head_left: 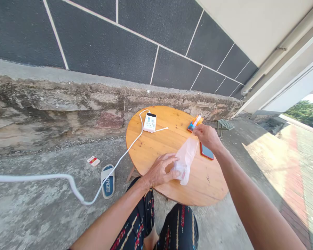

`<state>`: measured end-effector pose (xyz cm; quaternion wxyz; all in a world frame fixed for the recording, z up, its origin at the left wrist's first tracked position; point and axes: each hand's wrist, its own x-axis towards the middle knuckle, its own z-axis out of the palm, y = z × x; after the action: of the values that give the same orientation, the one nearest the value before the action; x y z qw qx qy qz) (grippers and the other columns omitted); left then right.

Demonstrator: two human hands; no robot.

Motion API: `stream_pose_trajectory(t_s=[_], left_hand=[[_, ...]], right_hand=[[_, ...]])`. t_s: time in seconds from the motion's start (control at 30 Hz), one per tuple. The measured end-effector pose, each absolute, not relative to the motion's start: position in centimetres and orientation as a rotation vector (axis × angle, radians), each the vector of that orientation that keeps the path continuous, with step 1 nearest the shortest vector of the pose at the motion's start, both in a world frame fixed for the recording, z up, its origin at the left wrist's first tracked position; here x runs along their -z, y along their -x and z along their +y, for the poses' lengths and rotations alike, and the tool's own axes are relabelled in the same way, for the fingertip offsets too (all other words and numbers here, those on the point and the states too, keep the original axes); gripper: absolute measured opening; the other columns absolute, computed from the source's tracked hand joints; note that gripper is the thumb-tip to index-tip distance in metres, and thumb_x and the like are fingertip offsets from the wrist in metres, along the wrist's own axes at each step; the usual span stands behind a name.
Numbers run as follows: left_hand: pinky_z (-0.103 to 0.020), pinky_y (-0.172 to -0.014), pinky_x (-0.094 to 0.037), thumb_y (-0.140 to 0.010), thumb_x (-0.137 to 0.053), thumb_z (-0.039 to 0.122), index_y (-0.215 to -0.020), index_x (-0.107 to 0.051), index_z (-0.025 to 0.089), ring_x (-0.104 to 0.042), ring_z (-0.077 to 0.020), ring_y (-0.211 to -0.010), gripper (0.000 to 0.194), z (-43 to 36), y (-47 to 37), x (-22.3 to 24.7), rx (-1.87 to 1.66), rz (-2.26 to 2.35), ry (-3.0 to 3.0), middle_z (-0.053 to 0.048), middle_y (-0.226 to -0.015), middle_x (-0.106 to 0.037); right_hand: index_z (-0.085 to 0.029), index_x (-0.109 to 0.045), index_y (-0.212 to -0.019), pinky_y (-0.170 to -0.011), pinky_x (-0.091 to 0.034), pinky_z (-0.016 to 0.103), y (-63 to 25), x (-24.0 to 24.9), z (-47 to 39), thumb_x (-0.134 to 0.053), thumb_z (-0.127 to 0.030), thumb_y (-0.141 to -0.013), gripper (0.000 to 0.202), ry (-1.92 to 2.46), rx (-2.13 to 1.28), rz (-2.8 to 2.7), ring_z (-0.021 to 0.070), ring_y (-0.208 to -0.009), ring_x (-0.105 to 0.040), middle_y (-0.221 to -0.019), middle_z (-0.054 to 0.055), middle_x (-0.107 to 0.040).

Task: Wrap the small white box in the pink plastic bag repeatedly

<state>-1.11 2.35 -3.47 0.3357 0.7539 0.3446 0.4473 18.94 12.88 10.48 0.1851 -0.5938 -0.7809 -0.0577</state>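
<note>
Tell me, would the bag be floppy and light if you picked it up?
Probably floppy: the bag is wrinkled and bunched near the left hand. It might be light, since its plastic looks thin and filmy. It seems unlikely to roll, with its long, uneven shape.

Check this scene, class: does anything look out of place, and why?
Two things on the ground, left of the table: a lone slipper, odd because no mate shows, and a small red-and-white card or packet, which looks dropped there. I see no spill.
</note>
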Motion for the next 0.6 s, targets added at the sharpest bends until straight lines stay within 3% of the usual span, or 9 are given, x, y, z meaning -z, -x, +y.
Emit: stream_pose_trajectory(t_s=[0.2, 0.3, 0.47, 0.6], left_hand=[[-0.036, -0.103, -0.041, -0.080, -0.055, 0.020, -0.113, -0.061, 0.019, -0.054, -0.0206, -0.114, 0.034, 4.4, 0.3, 1.8, -1.313, 1.103, -1.753, -0.008, -0.118, -0.062], [-0.038, -0.102, -0.041, -0.076, -0.052, 0.013, -0.112, -0.062, 0.016, -0.055, -0.0215, -0.114, 0.037, 7.2, -1.2, 0.5, -1.311, 1.181, -1.677, -0.009, -0.119, -0.063], [-0.030, -0.084, -0.049, -0.072, -0.057, 0.013, -0.103, -0.065, 0.013, -0.063, -0.0190, -0.095, 0.032, 11.6, -4.3, -0.7, -1.298, 1.043, -1.494, -0.008, -0.102, -0.069], [-0.023, -0.066, -0.047, -0.072, -0.057, 0.017, -0.088, -0.068, 0.012, -0.062, -0.0144, -0.074, 0.021, 13.4, -5.7, -0.9, -1.309, 1.031, -1.469, -0.004, -0.080, -0.070]], right_hand=[[-0.020, -0.063, -0.070, -0.057, -0.035, 0.024, -19.1, -10.8, 13.5, -0.049, -0.020, -0.074, 0.015, 1.682, 0.120, -2.217, 0.0167, -0.063, -0.058, -0.065, 0.002, -0.066], [-0.020, -0.063, -0.069, -0.057, -0.035, 0.024, -19.1, -10.9, 13.9, -0.049, -0.021, -0.075, 0.015, 1.691, 0.131, -2.215, 0.0164, -0.062, -0.057, -0.064, 0.002, -0.065], [-0.019, -0.063, -0.071, -0.058, -0.035, 0.024, -19.2, -11.1, 14.4, -0.047, -0.021, -0.077, 0.017, 1.681, 0.055, -2.229, 0.0159, -0.063, -0.057, -0.066, 0.002, -0.066], [-0.020, -0.061, -0.070, -0.057, -0.034, 0.025, -19.4, -10.9, 14.6, -0.045, -0.022, -0.080, 0.019, 1.661, 0.048, -2.218, 0.0160, -0.061, -0.056, -0.065, 0.002, -0.064]])
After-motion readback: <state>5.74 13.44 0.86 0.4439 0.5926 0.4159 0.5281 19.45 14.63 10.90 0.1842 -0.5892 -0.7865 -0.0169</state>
